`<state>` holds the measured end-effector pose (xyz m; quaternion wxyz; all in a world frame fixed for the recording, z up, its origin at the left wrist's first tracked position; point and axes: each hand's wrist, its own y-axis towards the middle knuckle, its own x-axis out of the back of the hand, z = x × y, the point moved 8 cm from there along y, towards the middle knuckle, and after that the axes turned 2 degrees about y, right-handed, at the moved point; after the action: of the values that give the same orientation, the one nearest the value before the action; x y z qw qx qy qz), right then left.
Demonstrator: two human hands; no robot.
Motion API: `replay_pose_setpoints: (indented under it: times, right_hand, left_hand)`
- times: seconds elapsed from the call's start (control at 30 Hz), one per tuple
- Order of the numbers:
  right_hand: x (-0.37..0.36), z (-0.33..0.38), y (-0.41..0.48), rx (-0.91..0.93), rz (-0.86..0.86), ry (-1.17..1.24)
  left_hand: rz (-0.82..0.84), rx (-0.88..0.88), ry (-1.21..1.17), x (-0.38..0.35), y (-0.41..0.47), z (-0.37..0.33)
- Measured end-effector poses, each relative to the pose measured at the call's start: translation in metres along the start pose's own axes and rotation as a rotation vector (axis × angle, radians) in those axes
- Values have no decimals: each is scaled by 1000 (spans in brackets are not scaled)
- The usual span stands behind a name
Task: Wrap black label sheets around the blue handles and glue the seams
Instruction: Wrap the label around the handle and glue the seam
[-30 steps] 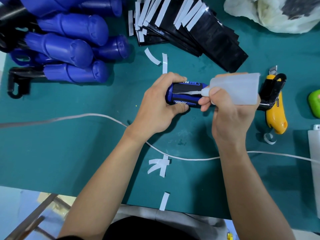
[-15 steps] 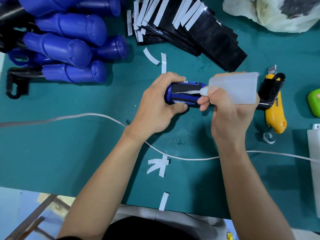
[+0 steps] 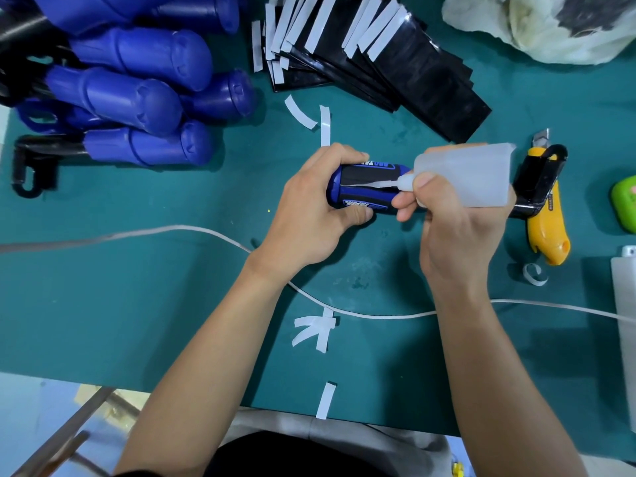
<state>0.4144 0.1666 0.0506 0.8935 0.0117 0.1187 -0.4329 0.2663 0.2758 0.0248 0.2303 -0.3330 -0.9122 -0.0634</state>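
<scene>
Moved since earlier: nothing noticeable; glue bottle (image 3: 471, 173) nozzle stays on the black label sheet (image 3: 370, 173) seam. Left hand (image 3: 309, 215) grips the wrapped blue handle (image 3: 334, 191), right hand (image 3: 454, 232) grips the bottle, both just left of the yellow knife (image 3: 547, 232) on the table (image 3: 137, 287).

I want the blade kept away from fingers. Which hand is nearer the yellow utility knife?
Right. The right hand, holding the glue bottle, sits just beside the yellow utility knife; the left hand grips the wrapped handle farther off, beyond the right one.
</scene>
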Motion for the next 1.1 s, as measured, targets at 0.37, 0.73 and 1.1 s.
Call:
replay_pose_setpoints:
  times: [0.37,0.73,1.1]
  right_hand:
    - [0,2,1,4,7,-7]
    - [4,2,2,5,-13,-15]
    - [4,2,0,2,-4,44]
  left_hand:
    - [6,9,-4,0,0,0]
    - [7,17,5,0,0,-1]
    - [12,14,14,1,0,-2]
